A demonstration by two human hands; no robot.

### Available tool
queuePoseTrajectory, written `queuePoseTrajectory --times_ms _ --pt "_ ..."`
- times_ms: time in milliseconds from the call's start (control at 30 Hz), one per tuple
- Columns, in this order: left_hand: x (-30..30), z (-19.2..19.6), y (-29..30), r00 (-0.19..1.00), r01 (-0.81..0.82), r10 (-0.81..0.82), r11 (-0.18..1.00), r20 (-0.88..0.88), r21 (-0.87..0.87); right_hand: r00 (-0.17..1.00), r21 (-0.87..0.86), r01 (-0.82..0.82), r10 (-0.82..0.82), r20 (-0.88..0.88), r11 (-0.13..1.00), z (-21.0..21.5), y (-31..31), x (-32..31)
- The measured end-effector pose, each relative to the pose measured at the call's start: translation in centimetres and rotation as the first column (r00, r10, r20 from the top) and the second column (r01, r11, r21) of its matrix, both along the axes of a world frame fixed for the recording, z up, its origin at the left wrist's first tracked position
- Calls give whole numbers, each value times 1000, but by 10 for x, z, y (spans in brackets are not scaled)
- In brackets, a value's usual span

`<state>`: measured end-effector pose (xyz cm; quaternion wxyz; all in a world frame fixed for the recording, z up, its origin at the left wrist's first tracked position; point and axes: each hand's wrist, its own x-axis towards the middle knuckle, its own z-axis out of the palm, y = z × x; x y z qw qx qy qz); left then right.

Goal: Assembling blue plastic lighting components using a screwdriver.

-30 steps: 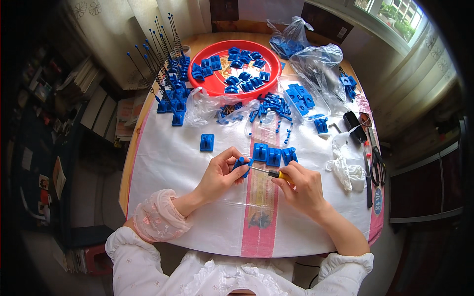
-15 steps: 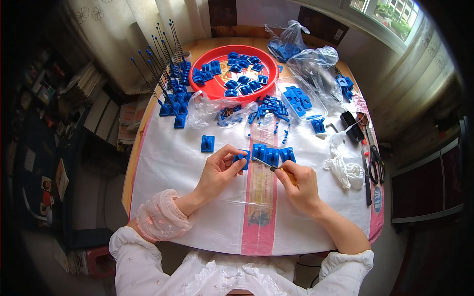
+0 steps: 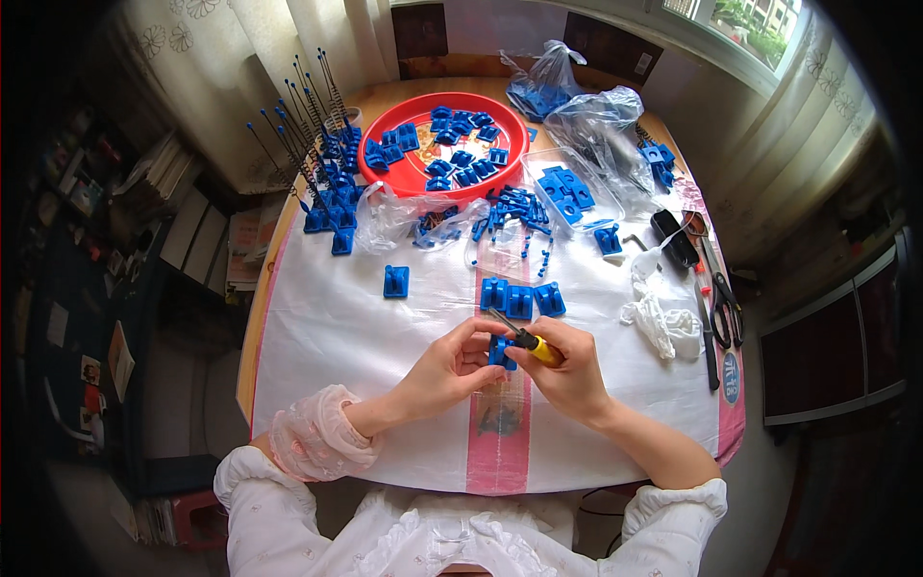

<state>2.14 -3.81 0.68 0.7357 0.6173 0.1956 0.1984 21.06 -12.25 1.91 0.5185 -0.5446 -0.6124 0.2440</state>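
- Near the table's front edge, over the white cloth (image 3: 327, 337), a small blue part (image 3: 499, 350) is pinched in the fingers of the left hand (image 3: 450, 367).
- A yellow-handled screwdriver (image 3: 527, 338) is gripped in the closed right hand (image 3: 569, 373); its shaft slants up and to the left, just above the part.
- Both hands are held close together, touching at the part.
- Just beyond the hands, 3 blue parts (image 3: 522, 298) are lined up side by side.
- 1 single blue part (image 3: 395, 281) is set apart to the left of them.
- Farther back, a red tray (image 3: 399, 178) is filled with more blue parts, and clear bags (image 3: 596, 125) are bunched beside it.
- At the right edge, scissors (image 3: 723, 310) and a crumpled white glove (image 3: 663, 322) are laid on the cloth.
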Motion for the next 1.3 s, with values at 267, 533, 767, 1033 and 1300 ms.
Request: queuePoseTrajectory --times_ms 267,533,767,1033,1300 --pt "-2 -9 2 1000 22 -21 999 -15 35 1000 -61 6 -5 22 998 -1 -2 -1" --pt "-4 -9 2 1000 18 -17 999 -22 30 999 -42 -10 12 39 999 4 -3 -3" --pt "-3 -12 1 1000 12 -11 999 -6 31 999 -31 -14 15 40 999 5 -4 -4" --pt "-3 -13 0 1000 1 -1 1000 16 30 997 -21 -8 10 72 1000 1 -4 -4" --pt "-4 -11 0 1000 9 -8 1000 -13 30 998 -32 -10 12 63 999 0 -5 -5"
